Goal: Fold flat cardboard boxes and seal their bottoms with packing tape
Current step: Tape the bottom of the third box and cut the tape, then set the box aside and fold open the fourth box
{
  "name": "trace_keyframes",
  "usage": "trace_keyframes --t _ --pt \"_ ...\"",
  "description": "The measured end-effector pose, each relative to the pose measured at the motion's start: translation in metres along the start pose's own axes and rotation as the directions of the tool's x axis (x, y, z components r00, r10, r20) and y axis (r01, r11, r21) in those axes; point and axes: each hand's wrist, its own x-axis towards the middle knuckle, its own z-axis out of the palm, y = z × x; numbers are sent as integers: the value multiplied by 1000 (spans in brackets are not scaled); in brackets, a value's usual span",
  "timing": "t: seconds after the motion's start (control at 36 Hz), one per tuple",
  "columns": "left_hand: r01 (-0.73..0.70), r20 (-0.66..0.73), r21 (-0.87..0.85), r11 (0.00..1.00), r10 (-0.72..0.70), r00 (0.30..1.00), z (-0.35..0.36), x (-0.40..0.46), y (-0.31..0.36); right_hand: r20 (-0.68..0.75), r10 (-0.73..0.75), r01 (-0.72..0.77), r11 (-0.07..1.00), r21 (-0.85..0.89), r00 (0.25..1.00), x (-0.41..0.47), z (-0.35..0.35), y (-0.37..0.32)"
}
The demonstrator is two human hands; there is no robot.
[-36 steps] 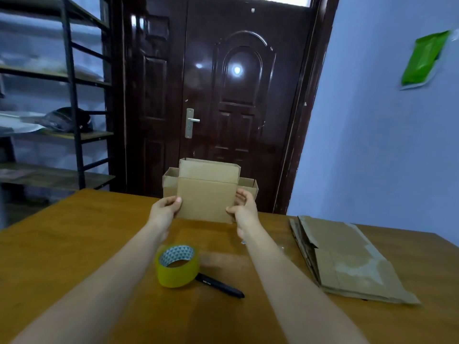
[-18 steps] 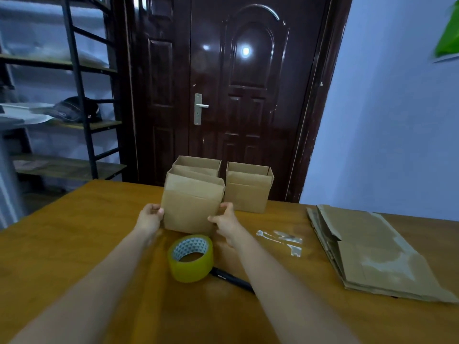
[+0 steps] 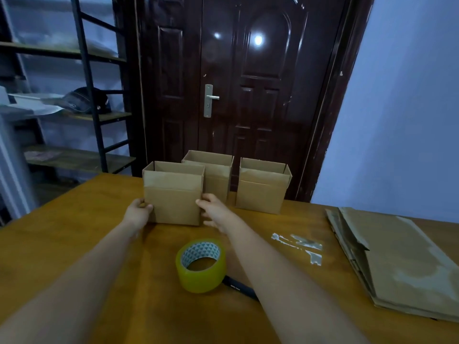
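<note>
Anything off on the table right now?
Only tape scraps stuck on the table right of the tape roll. The three boxes stand upright; the flat stack looks worn and slightly fanned.

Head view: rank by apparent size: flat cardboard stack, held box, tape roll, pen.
1. Flat cardboard stack, largest, though partly cut off by the frame.
2. Held box.
3. Tape roll, nearer the camera, so it looks bigger than it is.
4. Pen, mostly hidden.
</note>
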Motion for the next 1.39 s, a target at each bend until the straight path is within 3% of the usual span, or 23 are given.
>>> trace_keyframes --t 0.39,0.5,0.56,0.67,0.75,0.86,0.97,1.19,1.39 --pt "55 -38 31 998 -54 998 -2 29 0 106 8 13 980 -199 994 3 15 -6" --pt "133 -211 204 970 -89 974 0 16 -1 87 -35 65 925 -374 996 -6 8 -3" --pt "111 -212 353 929 -37 977 -1 8 -5 71 -92 115 846 -520 993 -12 3 -1" --pt "-19 -93 608 794 95 991 6 -12 -9 48 -185 168 715 -679 982 -22 -12 3" --pt "-213 89 751 625 224 970 16 -27 -2 27 -243 167 580 -798 970 -34 -31 2" --pt "-498 380 767 406 338 861 40 -47 23 -29 -293 101 418 -903 956 -53 -61 5" --pt "-638 519 727 255 403 753 77 -68 53 -100 -320 23 358 -934 942 -75 -95 5" --pt "-758 644 616 214 418 641 164 -122 100 -301 -323 -164 388 -907 897 -124 -179 5" --pt "-838 771 462 289 335 541 240 -175 112 -476 -243 -356 408 -841 846 -178 -259 33"
